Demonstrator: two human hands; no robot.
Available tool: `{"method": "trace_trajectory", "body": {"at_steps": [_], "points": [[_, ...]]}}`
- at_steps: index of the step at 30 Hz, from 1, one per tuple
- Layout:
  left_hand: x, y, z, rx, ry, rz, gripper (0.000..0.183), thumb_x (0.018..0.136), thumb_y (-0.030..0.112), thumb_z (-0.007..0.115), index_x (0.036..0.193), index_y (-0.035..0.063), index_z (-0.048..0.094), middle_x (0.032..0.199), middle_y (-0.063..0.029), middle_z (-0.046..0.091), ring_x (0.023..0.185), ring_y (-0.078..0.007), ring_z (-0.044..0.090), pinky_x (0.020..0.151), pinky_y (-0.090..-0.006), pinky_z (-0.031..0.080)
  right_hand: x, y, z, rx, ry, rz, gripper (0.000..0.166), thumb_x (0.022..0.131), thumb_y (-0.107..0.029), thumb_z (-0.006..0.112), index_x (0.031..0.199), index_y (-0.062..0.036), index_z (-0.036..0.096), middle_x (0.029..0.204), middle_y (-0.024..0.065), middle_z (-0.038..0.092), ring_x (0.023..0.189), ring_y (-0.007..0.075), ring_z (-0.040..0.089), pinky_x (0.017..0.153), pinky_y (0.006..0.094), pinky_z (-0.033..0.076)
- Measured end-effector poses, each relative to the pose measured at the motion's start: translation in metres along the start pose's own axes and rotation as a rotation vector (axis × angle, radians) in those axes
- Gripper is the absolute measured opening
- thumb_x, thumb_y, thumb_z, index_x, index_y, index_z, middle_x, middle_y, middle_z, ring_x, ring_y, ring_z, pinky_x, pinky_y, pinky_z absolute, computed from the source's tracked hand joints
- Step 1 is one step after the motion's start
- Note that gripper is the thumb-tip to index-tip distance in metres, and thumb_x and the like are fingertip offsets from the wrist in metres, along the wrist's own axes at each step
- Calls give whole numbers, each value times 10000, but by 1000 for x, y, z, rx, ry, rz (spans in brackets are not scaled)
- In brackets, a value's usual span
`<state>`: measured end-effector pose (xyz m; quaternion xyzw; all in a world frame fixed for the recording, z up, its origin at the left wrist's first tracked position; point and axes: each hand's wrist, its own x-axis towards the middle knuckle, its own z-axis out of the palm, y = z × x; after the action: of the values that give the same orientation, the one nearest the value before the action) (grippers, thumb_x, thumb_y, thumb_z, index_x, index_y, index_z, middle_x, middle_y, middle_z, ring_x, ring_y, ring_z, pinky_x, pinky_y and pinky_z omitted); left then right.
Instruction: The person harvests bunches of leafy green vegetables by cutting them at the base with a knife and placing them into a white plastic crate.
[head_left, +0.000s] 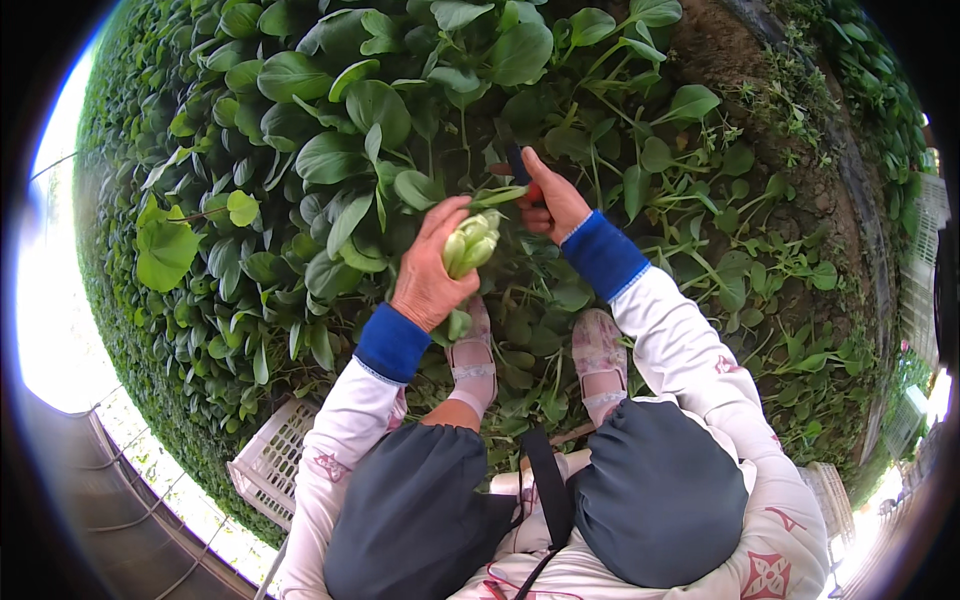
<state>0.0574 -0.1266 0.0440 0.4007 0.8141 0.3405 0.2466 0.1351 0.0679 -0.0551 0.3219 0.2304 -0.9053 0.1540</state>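
Observation:
My left hand (431, 274) is wrapped around a head of leafy greens that looks like bok choy (471, 244), its pale green stalk end facing up. In my right hand (555, 199) is a small knife (515, 156) with a red handle. Its dark blade points away from me, towards the plants. A single leaf stalk (501, 196) stretches between my two hands, its end at the knife handle. Whether my right fingers pinch that stalk cannot be seen. Part of the greens is hidden behind my left hand.
Dense standing greens (330, 157) fill the front and left. Loose leaves (720, 270) lie around my shoes (600, 349) and to the right. A white plastic crate (274, 457) sits at lower left; another crate (921, 270) is at far right. Bare soil (712, 52) shows at upper right.

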Motion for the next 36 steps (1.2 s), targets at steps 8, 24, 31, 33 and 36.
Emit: {"method": "trace_trajectory", "body": {"at_steps": [8, 24, 31, 33, 36], "points": [[0, 49, 5, -178, -38, 50, 635, 592, -32, 652, 1212, 36, 533, 1454, -139, 375, 1174, -327, 545, 910, -337, 489, -77, -42, 14, 214, 55, -761, 342, 924, -382, 596, 1041, -60, 590, 601, -99, 408, 472, -7, 307, 414, 181, 224], [-26, -44, -34, 509, 29, -358, 533, 656, 82, 683, 1162, 41, 521, 1348, -20, 430, 984, -320, 603, 814, -404, 508, 42, 53, 40, -1518, 291, -573, 338, 928, -317, 510, 869, 12, 563, 724, 240, 624, 720, 428, 612, 661, 489, 496], [-31, -57, -37, 416, 96, -307, 469, 654, 73, 645, 1114, 70, 554, 1286, -17, 486, 1029, -304, 585, 849, -390, 499, 69, 78, 33, -1595, 265, -614, 338, 924, -295, 515, 806, 8, 607, 706, 245, 629, 677, 406, 631, 621, 471, 510], [-28, -58, -37, 380, 110, -296, 470, 650, 71, 644, 1113, 74, 562, 1273, -28, 500, 1035, -303, 583, 862, -382, 493, 90, 90, 20, -1608, 249, -659, 346, 922, -296, 517, 805, 13, 621, 708, 238, 632, 683, 402, 637, 621, 462, 515], [-21, -59, -35, 272, 145, -248, 466, 643, 69, 643, 1104, 65, 579, 1246, -58, 521, 1034, -307, 582, 883, -370, 483, 111, 91, 14, -1767, 204, -633, 332, 912, -301, 533, 838, 6, 638, 728, 230, 638, 732, 384, 648, 650, 436, 513]]}}
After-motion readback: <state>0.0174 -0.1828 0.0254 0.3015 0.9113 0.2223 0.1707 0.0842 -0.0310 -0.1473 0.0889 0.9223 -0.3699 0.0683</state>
